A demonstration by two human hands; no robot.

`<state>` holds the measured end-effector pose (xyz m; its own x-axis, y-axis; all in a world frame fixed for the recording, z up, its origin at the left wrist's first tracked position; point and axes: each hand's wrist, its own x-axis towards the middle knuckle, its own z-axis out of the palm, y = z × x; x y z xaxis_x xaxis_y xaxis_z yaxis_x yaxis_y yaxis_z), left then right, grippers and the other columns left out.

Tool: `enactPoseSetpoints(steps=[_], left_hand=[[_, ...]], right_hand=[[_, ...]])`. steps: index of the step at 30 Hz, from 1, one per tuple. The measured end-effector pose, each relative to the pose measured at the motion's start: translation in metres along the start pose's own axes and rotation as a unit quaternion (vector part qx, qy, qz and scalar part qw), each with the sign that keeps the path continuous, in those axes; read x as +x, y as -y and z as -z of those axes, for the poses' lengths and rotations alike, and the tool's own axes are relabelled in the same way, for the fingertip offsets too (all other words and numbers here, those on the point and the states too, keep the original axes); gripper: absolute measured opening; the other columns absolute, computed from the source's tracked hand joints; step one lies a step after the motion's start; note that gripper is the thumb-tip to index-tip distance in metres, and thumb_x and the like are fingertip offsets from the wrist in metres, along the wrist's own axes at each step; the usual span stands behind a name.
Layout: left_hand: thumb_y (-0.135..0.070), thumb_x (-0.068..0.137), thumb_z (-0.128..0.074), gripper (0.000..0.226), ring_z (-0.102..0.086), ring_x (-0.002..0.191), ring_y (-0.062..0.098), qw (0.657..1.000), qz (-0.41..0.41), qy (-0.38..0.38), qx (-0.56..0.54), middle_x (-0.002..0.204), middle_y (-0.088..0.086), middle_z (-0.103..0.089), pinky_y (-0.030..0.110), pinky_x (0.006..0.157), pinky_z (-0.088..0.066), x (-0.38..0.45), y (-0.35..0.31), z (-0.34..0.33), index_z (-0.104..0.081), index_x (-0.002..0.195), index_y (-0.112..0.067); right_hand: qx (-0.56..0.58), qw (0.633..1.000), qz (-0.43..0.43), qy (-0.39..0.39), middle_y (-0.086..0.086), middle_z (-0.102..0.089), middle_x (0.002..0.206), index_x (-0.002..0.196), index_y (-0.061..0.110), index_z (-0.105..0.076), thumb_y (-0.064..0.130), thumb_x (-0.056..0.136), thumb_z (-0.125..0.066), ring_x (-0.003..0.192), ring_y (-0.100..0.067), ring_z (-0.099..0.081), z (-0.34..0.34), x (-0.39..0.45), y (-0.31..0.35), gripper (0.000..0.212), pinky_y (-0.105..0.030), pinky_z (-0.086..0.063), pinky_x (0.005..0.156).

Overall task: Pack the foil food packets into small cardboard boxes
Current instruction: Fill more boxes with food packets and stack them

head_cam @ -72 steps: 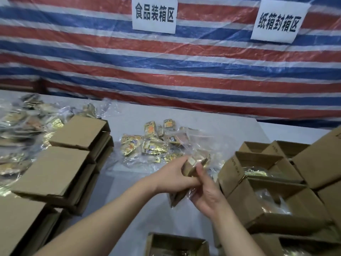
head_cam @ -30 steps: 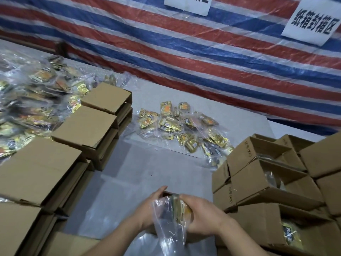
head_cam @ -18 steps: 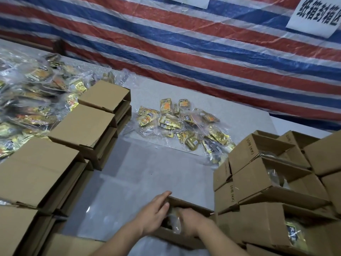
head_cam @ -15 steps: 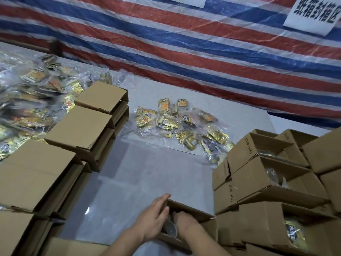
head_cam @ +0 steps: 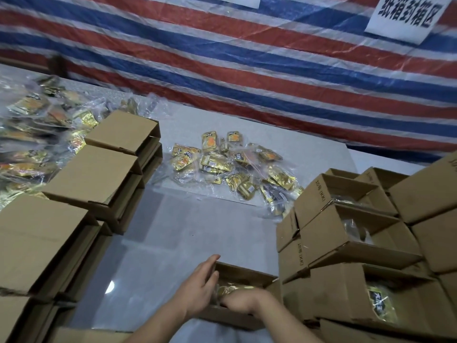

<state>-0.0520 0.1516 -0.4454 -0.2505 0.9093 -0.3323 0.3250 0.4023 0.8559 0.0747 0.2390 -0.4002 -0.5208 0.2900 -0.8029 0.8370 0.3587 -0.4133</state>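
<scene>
Foil food packets [head_cam: 231, 290], gold, glossy: a few show inside an open small cardboard box [head_cam: 243, 273] at lower centre of the frame, close to the viewer.

Left hand [head_cam: 197, 290]: rests against the box's left wall, fingers straight and close together, tips at the far left corner; holds nothing.

Right hand [head_cam: 243, 299]: reaches down into the box over the packets, knuckles up; fingers hidden below the rim, so whether they are apart or clamped on a packet cannot be told.

Table surface [head_cam: 173, 233]: pale grey, glossy, carrying all items.

Filled open boxes [head_cam: 346, 233]: stacked just right of the near box, lower right of the frame; brown cardboard with printed side marks; clear-wrapped gold packets visible inside several, one with a black-and-gold label at far lower right.

Closed cardboard boxes [head_cam: 94, 177]: stacked in a stepped row along the left side, from lower left up to centre left.

Loose packet pile [head_cam: 232, 167]: centre of the frame, beyond the near box; gold and orange foil packets in clear plastic bags, scattered flat, some overlapping.

Larger packet heap [head_cam: 32, 134]: upper left, behind the closed boxes; same gold wrappers in clear bags, blurred.

Striped tarpaulin [head_cam: 247, 58]: red, blue and white, filling the upper frame behind the table.

White paper sign [head_cam: 405, 16]: upper right, on the tarpaulin, with black Chinese characters.
</scene>
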Motion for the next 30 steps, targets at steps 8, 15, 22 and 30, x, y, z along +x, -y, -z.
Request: enactPoseSetpoints(steps=[8, 15, 22, 30], left_hand=[[-0.029, 0.104, -0.041, 0.047, -0.033, 0.14, 0.005, 1.0, 0.007, 0.009, 0.01, 0.154, -0.01, -0.032, 0.019, 0.114, -0.023, -0.002, -0.005, 0.002, -0.03, 0.15, -0.033], [-0.022, 0.103, -0.04, 0.046, -0.038, 0.139, 0.01, 0.999, 0.019, -0.001, 0.026, 0.153, -0.004, -0.037, 0.022, 0.113, -0.027, -0.005, -0.022, 0.003, -0.032, 0.148, -0.025], [-0.018, 0.099, -0.05, 0.049, -0.047, 0.134, 0.023, 0.996, 0.079, -0.044, 0.028, 0.147, 0.012, -0.046, 0.03, 0.108, -0.035, -0.004, -0.036, -0.006, -0.035, 0.145, -0.016], [-0.008, 0.1, -0.04, 0.041, -0.055, 0.121, 0.039, 0.988, 0.067, -0.131, 0.05, 0.136, 0.023, -0.054, 0.042, 0.099, -0.041, -0.018, -0.094, 0.035, -0.045, 0.141, -0.012]], right_hand=[[0.018, 0.99, -0.085, -0.114, -0.011, -0.066, 0.127, 0.121, 0.013, -0.067, 0.037, 0.095, -0.052, 0.122, -0.029, -0.058, -0.005, -0.002, 0.01, 0.038, -0.029, -0.045, 0.094], [0.0, 0.895, -0.124, -0.428, 0.011, -0.05, 0.091, 0.092, 0.032, -0.048, 0.036, 0.097, -0.051, 0.074, -0.006, -0.052, 0.01, -0.064, -0.034, 0.007, -0.02, -0.042, 0.064], [0.097, 0.933, -0.177, -0.298, -0.008, -0.057, 0.129, 0.142, 0.016, -0.037, 0.017, 0.102, -0.035, 0.118, -0.024, -0.057, 0.014, -0.06, -0.045, 0.039, -0.036, -0.044, 0.101], [0.009, 0.936, -0.139, -0.325, -0.012, -0.06, 0.12, 0.136, 0.014, -0.038, 0.001, 0.094, -0.046, 0.111, -0.032, -0.06, 0.05, -0.102, -0.006, 0.044, -0.04, -0.049, 0.088]])
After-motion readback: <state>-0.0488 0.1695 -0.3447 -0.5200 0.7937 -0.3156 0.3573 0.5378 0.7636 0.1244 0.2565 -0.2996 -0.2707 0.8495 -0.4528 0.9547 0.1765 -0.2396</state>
